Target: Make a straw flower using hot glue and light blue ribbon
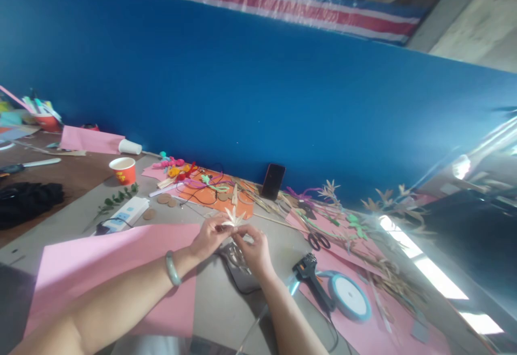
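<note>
Left hand: raised just above the table, fingers pinched on the base of a pale straw flower; green bangle on the wrist.
Right hand: meeting the left from the other side, fingertips at the same flower base; grip narrow, closed on the stem end.
Straw flower: pale, pointed petals spread upward, held between both hands, over the grey table centre just beyond the pink paper sheet.
Under the hands: coiled clear-and-dark item, too blurred to tell.
Right of the hands: black glue gun lying on the table, cord trailing toward the near edge; blue ribbon roll just beside it; black scissors farther back.
Behind the hands: orange paper with cords and bright trinkets; round cardboard discs near it; dark phone leaning upright against the blue wall.
Far right: dried sprigs and green paper leaves spread over more pink paper.
Left: red paper cup standing upright; white cup on its side; green leaf sprig; white power strip; black cloth.
</note>
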Tool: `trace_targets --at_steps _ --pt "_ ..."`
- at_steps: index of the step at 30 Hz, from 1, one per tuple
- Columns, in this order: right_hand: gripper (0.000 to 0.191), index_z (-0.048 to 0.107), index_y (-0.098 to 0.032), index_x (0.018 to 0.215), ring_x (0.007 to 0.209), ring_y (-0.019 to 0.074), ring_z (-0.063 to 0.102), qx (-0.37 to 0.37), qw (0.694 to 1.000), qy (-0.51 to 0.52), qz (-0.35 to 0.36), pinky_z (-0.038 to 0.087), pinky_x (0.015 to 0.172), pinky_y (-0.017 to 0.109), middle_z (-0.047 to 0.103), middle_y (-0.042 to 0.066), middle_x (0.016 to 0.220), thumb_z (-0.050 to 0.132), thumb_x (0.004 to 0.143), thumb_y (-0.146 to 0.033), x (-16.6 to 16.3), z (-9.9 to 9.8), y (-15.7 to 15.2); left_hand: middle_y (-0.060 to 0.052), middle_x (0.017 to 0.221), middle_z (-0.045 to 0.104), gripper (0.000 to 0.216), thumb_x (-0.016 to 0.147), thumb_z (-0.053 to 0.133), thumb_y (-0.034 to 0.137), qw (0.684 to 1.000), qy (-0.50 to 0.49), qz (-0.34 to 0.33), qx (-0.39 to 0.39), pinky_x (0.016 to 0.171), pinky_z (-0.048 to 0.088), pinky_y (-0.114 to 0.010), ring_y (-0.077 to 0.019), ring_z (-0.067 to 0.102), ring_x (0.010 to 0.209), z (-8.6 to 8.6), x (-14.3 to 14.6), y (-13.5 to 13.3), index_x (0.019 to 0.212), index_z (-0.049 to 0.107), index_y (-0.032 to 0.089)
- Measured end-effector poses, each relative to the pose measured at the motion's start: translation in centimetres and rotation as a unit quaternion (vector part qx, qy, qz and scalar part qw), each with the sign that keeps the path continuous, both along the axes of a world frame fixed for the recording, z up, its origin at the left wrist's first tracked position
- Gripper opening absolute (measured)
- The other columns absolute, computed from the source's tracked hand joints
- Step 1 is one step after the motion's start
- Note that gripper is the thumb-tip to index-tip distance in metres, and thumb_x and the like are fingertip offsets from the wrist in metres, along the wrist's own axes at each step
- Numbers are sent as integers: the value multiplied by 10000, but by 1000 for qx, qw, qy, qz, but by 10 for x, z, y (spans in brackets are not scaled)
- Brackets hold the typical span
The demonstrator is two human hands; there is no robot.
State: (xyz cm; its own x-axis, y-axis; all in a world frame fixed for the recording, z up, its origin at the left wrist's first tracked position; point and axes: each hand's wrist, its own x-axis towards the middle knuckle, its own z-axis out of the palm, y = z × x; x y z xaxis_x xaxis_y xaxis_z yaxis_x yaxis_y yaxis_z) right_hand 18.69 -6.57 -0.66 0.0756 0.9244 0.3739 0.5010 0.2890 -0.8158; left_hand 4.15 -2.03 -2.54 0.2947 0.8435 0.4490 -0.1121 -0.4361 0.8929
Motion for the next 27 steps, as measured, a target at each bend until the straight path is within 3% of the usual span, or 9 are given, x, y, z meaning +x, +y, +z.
trace_targets --at_steps 15,22,25,27 --pt "237 666 -183 662 683 191 631 42 994 -74 -65 420 761 328 699 31 684 599 803 -360 3 -16 6 -40 738 603 256 764 683 389 993 -20 -3 -117 659 434 -249 -156 555 715 -16 7 -2 701 707 142" --pt "187 661 -185 665 680 189 629 30 996 -54 -62 410 769 339 696 25 676 622 779 -328 3 -19 10 -12 694 590 232 709 730 369 978 -77 -8 -196 579 398 -222 -115 526 623 -9 14 -1 680 684 144" --pt "150 675 -186 683 687 192 630 16 998 -40 -54 423 759 335 697 24 681 635 763 -306 4 -17 9 33 534 498 260 698 735 389 958 -84 -17 -272 473 332 -204 -82 440 485 -2 11 3 691 663 139" --pt "147 683 -180 717 695 192 631 8 998 -7 -55 442 738 321 697 29 695 625 770 -305 5 -15 9 27 542 512 285 677 749 399 943 -104 2 -315 457 333 -194 -79 453 484 5 6 7 696 652 132"
